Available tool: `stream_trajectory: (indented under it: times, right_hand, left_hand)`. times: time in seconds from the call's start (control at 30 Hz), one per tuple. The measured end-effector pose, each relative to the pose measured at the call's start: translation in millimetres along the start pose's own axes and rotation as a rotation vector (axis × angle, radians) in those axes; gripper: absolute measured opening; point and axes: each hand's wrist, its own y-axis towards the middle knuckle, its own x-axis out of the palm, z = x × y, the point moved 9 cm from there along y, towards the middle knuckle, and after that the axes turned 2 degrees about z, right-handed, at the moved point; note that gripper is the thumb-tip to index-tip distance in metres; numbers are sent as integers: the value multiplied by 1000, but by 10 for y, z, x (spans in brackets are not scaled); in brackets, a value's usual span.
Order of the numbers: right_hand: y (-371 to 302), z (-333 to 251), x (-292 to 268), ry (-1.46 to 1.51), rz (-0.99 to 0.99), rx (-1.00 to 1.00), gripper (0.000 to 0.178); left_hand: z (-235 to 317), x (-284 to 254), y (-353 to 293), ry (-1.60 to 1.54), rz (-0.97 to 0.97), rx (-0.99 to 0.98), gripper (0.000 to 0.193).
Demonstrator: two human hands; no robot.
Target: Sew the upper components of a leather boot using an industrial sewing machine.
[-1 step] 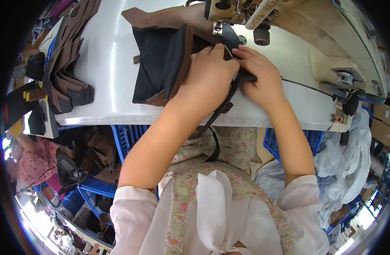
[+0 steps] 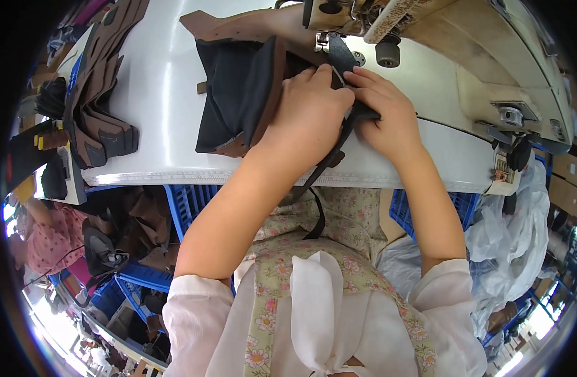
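A brown shoe upper with a black lining [image 2: 235, 91] lies on the white table of a sewing machine [image 2: 477, 75]. Its black lining faces up beside my left hand [image 2: 307, 116], which is closed on a black edge of the work near the presser foot [image 2: 322, 43]. My right hand [image 2: 389, 116] meets it from the other side, thumb and fingers pinching the same black edge. From between the hands a narrow black strip [image 2: 332, 154] runs down over the table's front edge toward my lap. Both sets of fingertips partly hide the piece they grip.
Overlapping brown pieces [image 2: 103, 119] stand in a row at the table's left. Blue plastic crates [image 2: 191, 204] sit below the front edge, some holding dark and brown pieces. Clear plastic sheeting [image 2: 514, 232] hangs at right. Another person in pink [image 2: 56, 242] is at far left.
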Motion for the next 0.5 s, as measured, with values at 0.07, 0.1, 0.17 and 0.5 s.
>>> stream_trajectory:
  times: [0.07,0.1,0.17,0.5]
  right_hand:
    - [4,-6,3,-3,-4,4,41]
    - [6,-10,4,-4,-7,4,41]
    - [17,-33,5,-17,-5,-11,40]
    - [26,-84,14,-25,15,4,39]
  left_hand:
    - [-1,2,-1,-7,-5,9,25]
    - [-6,4,3,-9,-5,7,25]
    - [-28,17,15,-4,-18,-3,24]
    - [-42,-27,20,9,-9,32,23]
